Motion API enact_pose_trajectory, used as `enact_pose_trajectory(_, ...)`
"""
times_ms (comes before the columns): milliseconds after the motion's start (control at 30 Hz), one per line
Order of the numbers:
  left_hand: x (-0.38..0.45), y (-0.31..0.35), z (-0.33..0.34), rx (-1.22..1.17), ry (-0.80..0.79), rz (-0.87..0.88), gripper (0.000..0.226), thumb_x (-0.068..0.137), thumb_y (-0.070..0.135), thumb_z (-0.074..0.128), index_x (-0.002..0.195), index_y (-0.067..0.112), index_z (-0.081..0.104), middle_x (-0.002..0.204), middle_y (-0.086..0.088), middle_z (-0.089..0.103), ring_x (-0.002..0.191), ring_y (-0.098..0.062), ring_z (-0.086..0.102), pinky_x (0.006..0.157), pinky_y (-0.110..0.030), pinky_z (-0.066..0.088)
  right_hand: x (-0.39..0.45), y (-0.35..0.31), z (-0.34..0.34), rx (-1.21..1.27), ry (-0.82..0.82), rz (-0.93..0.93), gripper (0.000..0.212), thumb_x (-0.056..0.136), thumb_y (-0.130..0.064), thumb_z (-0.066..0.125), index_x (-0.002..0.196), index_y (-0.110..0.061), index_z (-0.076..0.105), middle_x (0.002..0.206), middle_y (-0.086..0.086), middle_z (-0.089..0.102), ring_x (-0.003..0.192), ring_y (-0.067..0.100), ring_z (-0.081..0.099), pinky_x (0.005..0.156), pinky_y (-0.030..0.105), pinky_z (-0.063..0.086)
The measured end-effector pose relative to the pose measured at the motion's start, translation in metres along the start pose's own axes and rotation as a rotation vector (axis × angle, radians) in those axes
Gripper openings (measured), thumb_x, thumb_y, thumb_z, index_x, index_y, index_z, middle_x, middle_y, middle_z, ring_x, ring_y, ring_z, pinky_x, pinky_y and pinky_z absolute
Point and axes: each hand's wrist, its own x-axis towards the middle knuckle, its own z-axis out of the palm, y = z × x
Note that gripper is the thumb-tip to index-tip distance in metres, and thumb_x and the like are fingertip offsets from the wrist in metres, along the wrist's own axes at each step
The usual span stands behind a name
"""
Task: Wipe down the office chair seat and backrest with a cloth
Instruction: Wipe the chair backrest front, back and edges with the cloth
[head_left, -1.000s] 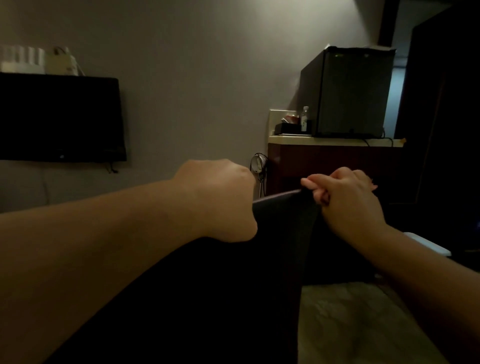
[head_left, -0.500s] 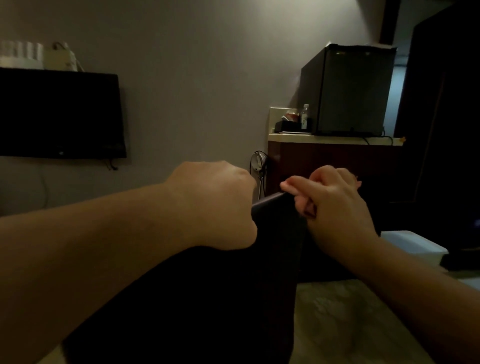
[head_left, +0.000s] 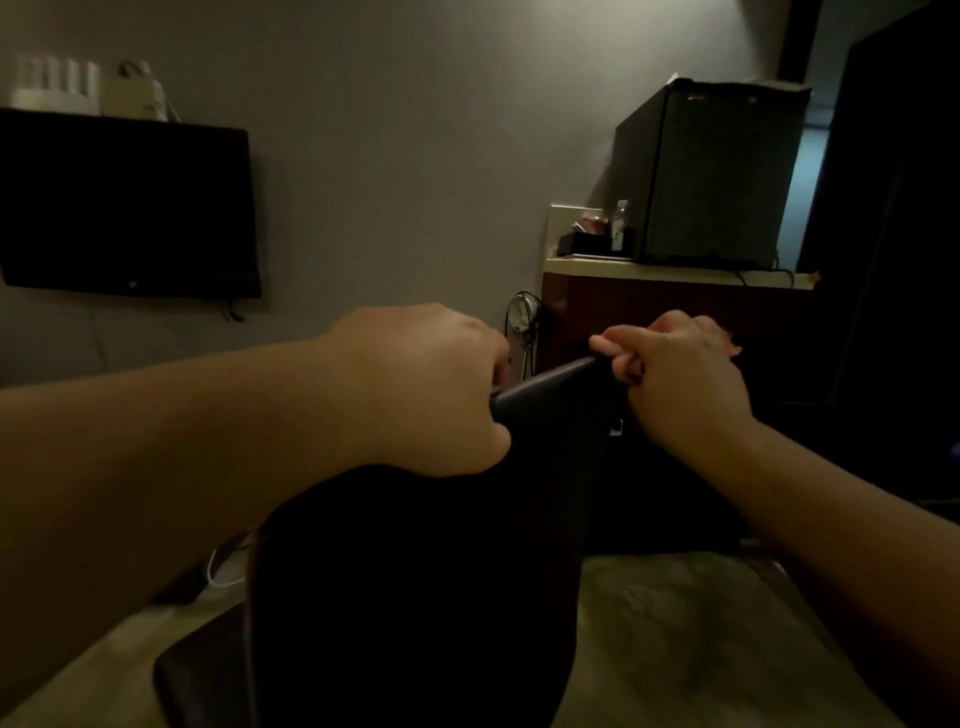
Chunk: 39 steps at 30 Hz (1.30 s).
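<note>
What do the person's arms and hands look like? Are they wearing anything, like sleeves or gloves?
Both arms are bare as far as the picture shows, with no sleeves in view. The left hand and the right hand wear no gloves. No rings, watch or bracelets show on the parts in view, though the room is dim. The left forearm looks very large because it is close to the camera.

— Can you read anything from here?
— No, it's too dim. The bottle (head_left: 619, 224) beside the mini fridge (head_left: 719, 171) has a label, but it's only a blur. There's a small pale mark on the lower edge of the television (head_left: 124, 202), too tiny to make out.
</note>
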Motion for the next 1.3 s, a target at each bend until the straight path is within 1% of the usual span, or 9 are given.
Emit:
enact_pose_trajectory(133,-0.013,-0.004,0.004,0.048,0.052,0.022,0.037,0.095,0.058,0.062,0.128,0.042,0.056,0.104,0.014,0.059,0.095,-0.007,0.06,0.082,-0.028,0.056,-0.04,-0.024,-0.004,0.087,0.109,-0.223,0.043,0.099,-0.035,0.056,0.141,-0.043,0.057,0.124,0.001,0.047,0.108,0.012,0.029,0.08,0.033,0.038)
enact_pose_trajectory(233,-0.021,-0.004,0.005,0.03,0.042,0.022,0.037,0.096,0.055,0.062,0.131,0.045,0.055,0.105,0.016,0.059,0.091,-0.004,0.057,0.068,-0.017,0.044,-0.013,0.0,0.005,0.094,0.042,-0.071,0.048,0.103,-0.025,0.059,0.147,-0.044,0.053,0.132,0.004,0.05,0.116,0.02,0.038,0.089,0.035,0.037)
enact_pose_trajectory(433,-0.038,-0.004,0.013,-0.011,0.073,-0.004,0.051,0.096,0.061,0.057,0.143,0.049,0.044,0.117,0.021,0.055,0.099,-0.002,0.054,0.09,-0.028,0.053,-0.045,-0.022,-0.001,0.167,0.122,-0.21,0.043,0.099,-0.03,0.057,0.14,-0.043,0.059,0.122,-0.004,0.046,0.111,0.016,0.036,0.081,0.032,0.037)
enact_pose_trajectory(633,-0.053,-0.002,0.019,-0.154,0.04,-0.04,0.058,0.088,0.076,0.05,0.14,0.053,0.042,0.12,0.021,0.053,0.099,-0.001,0.056,0.089,-0.027,0.053,-0.023,-0.007,0.003,0.154,0.07,-0.06,0.042,0.104,-0.028,0.057,0.144,-0.039,0.059,0.128,0.005,0.053,0.115,0.022,0.042,0.087,0.035,0.039)
enact_pose_trajectory(800,-0.054,-0.003,0.028,-0.469,0.061,-0.046,0.091,0.058,0.095,0.021,0.122,0.045,0.06,0.115,0.02,0.057,0.104,-0.002,0.06,0.093,-0.031,0.055,-0.053,-0.028,-0.009,0.181,0.117,-0.253,0.045,0.093,-0.033,0.068,0.137,-0.039,0.064,0.124,0.001,0.051,0.111,0.012,0.028,0.082,0.034,0.035)
enact_pose_trajectory(967,-0.037,-0.015,0.047,-0.743,0.144,0.06,0.12,0.055,0.107,0.006,0.112,0.03,0.077,0.113,0.006,0.07,0.101,-0.002,0.065,0.079,-0.021,0.05,-0.025,-0.017,-0.007,0.106,0.057,-0.075,0.041,0.102,-0.027,0.059,0.14,-0.042,0.061,0.127,0.002,0.051,0.116,0.022,0.04,0.089,0.034,0.037)
enact_pose_trajectory(1100,-0.028,-0.013,0.059,-0.902,0.143,0.082,0.112,0.05,0.11,-0.003,0.1,0.049,0.077,0.117,0.034,0.06,0.106,0.031,0.047,0.108,-0.034,0.035,-0.066,-0.031,-0.018,0.15,0.13,-0.252,0.039,0.095,-0.033,0.06,0.133,-0.041,0.065,0.12,-0.003,0.048,0.109,0.014,0.032,0.078,0.03,0.033)
enact_pose_trajectory(1200,-0.022,-0.005,0.056,-0.951,0.117,0.085,0.103,0.073,0.083,-0.004,0.112,0.034,0.078,0.119,0.026,0.062,0.101,0.028,0.05,0.114,-0.035,0.032,-0.043,-0.006,-0.01,0.216,0.076,-0.157,0.042,0.099,-0.038,0.048,0.139,-0.04,0.062,0.124,-0.002,0.05,0.115,0.016,0.039,0.084,0.031,0.043)
enact_pose_trajectory(1300,-0.016,0.0,0.055,-0.895,0.129,0.099,0.117,0.071,0.092,-0.009,0.126,0.03,0.075,0.134,0.016,0.061,0.107,0.018,0.05,0.121,-0.038,0.032,-0.037,-0.004,-0.013,0.249,0.044,-0.079,0.038,0.104,-0.036,0.049,0.139,-0.041,0.061,0.121,-0.005,0.049,0.116,0.017,0.044,0.095,0.037,0.049)
